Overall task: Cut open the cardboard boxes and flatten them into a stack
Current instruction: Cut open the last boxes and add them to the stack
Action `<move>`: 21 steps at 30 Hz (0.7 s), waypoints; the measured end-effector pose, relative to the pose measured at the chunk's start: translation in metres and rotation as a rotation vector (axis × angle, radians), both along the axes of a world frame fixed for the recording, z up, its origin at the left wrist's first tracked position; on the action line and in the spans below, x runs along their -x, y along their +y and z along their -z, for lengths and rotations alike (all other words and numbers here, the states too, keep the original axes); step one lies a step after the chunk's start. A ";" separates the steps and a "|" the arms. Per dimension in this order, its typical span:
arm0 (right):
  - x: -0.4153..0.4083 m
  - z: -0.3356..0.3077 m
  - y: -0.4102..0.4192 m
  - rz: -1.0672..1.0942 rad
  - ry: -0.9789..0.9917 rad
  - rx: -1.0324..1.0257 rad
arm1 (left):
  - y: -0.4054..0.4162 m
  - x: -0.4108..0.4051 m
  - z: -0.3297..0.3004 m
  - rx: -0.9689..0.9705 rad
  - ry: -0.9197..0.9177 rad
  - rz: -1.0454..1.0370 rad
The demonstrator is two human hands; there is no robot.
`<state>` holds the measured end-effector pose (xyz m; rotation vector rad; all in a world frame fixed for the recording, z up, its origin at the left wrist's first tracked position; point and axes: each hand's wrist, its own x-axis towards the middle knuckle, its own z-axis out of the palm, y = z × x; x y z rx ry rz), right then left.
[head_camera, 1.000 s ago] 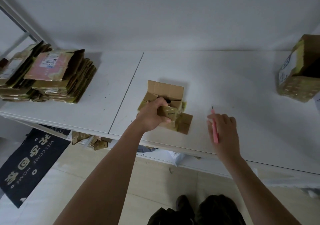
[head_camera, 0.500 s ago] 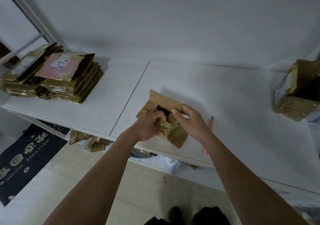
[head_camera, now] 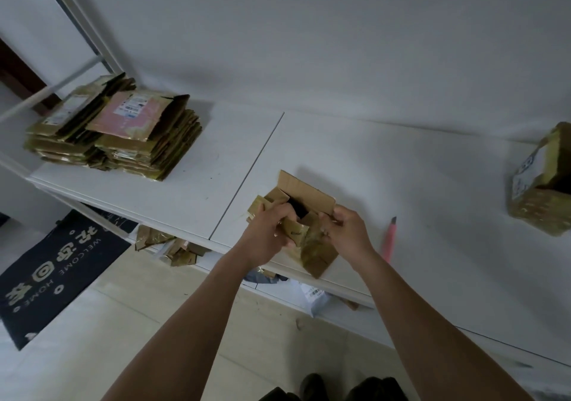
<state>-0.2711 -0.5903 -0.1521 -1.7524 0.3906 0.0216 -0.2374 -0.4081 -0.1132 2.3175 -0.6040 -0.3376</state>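
A white table [head_camera: 401, 168] is standing against the wall. At its far left end, a stack of flattened boxes [head_camera: 123, 134] is lying in two adjoining piles. At the right edge, an unopened taped box [head_camera: 543, 196] is sitting. Near the front edge, a small open cardboard box [head_camera: 304, 215] is being held: the left hand [head_camera: 270, 232] is gripping its left flap with curled fingers, and the right hand [head_camera: 346, 230] is pinching its right flap. Just beside the right hand, a pink utility knife [head_camera: 388, 241] is lying on the table.
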 end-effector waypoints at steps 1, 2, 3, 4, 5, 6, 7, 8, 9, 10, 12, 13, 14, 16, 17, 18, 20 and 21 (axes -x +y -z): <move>0.000 0.001 0.000 -0.002 0.002 0.001 | 0.001 0.003 0.002 0.019 -0.033 -0.031; 0.001 0.000 0.000 -0.005 0.002 0.005 | 0.001 0.006 0.003 0.031 -0.083 -0.069; 0.001 -0.001 0.000 -0.007 0.001 0.006 | 0.003 0.011 0.005 0.031 -0.157 -0.108; 0.002 -0.002 0.000 -0.006 -0.001 0.003 | 0.005 0.017 0.007 0.030 -0.235 -0.139; 0.002 -0.003 0.000 -0.005 0.000 0.001 | 0.008 0.025 0.011 0.045 -0.287 -0.169; 0.003 -0.004 -0.001 -0.005 0.003 0.003 | 0.013 0.032 0.015 0.081 -0.291 -0.199; 0.004 -0.004 -0.001 -0.010 0.002 0.009 | 0.019 0.039 0.017 0.122 -0.258 -0.224; 0.004 -0.005 -0.001 -0.015 -0.007 0.019 | 0.024 0.044 0.017 0.143 -0.221 -0.228; 0.004 -0.006 0.000 -0.018 -0.021 0.033 | 0.028 0.048 0.016 0.138 -0.201 -0.215; 0.004 -0.007 0.001 -0.028 -0.041 0.058 | 0.031 0.049 0.012 0.130 -0.176 -0.205; 0.003 -0.012 0.004 -0.059 -0.083 0.135 | 0.030 0.044 0.003 0.186 -0.106 -0.284; 0.001 -0.015 0.007 -0.074 -0.109 0.172 | 0.029 0.040 -0.002 0.216 -0.095 -0.381; 0.000 -0.020 0.010 -0.085 -0.133 0.188 | 0.027 0.033 -0.004 0.178 -0.110 -0.499; -0.002 -0.028 0.014 -0.108 -0.175 0.184 | 0.025 0.021 -0.006 -0.146 -0.116 -0.693; -0.002 -0.031 0.015 -0.127 -0.186 0.190 | 0.024 0.017 -0.005 -0.289 -0.079 -0.725; -0.002 -0.034 0.017 -0.149 -0.186 0.203 | 0.023 0.015 -0.003 -0.363 -0.039 -0.723; 0.002 -0.034 0.020 -0.164 -0.190 0.228 | 0.019 0.018 0.003 -0.401 -0.001 -0.689; 0.006 -0.033 0.022 -0.144 -0.202 0.233 | 0.016 0.021 0.007 -0.421 -0.025 -0.682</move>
